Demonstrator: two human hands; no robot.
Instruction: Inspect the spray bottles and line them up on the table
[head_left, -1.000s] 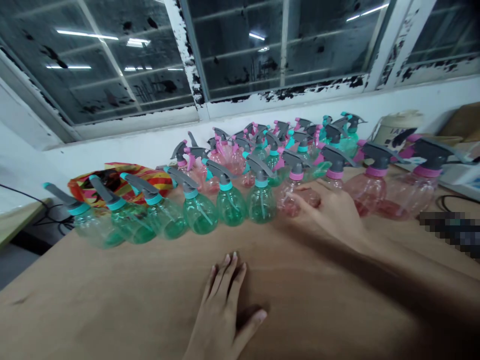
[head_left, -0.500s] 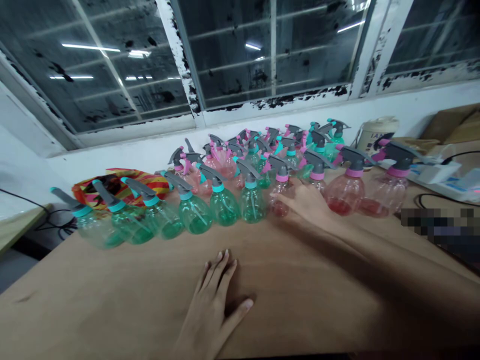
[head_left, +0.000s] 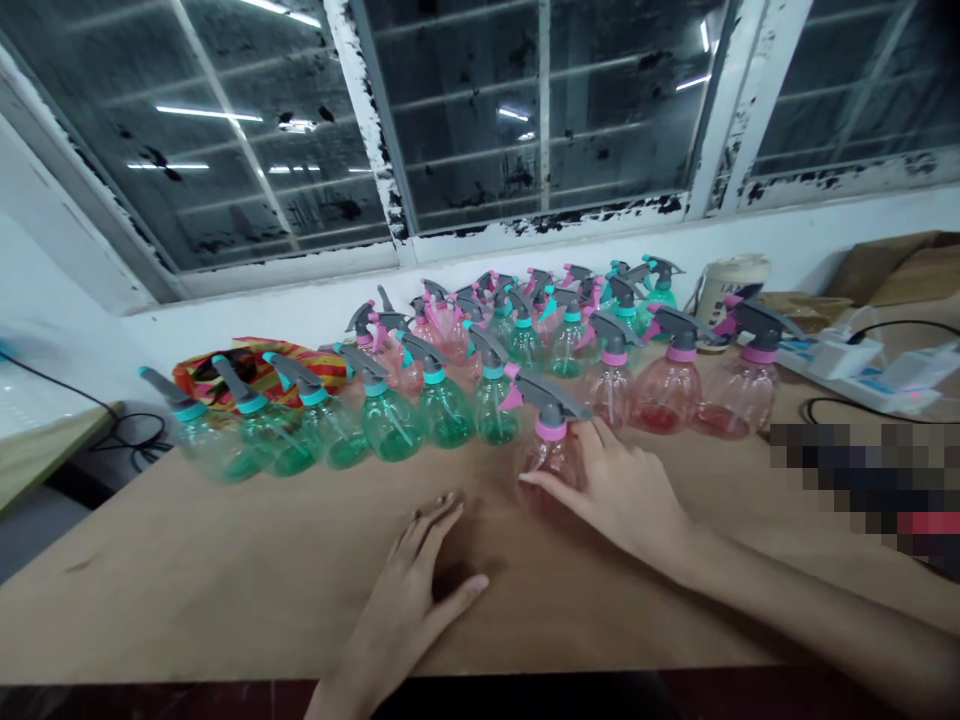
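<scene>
My right hand (head_left: 626,490) is wrapped round the body of a pink spray bottle (head_left: 551,430) with a grey trigger head, standing forward of the front row. Whether its base touches the table is hard to tell. My left hand (head_left: 420,565) rests near the table's front, fingers apart and holding nothing. Left of the held bottle is a row of several green spray bottles, the nearest being a green spray bottle (head_left: 496,405). On the right stand more pink ones, among them a pink spray bottle (head_left: 666,395) with red liquid at its bottom.
Behind the front row, several more green and pink bottles crowd toward the wall. A red and yellow patterned bag (head_left: 255,365) lies at the back left. At the right are a white tub (head_left: 731,290), a power strip (head_left: 862,370) with cables, and a cardboard box (head_left: 900,275).
My right hand has drawn the pink spray bottle out of the front row, toward me. My left hand stays low over the table, its fingers slightly more bent.
</scene>
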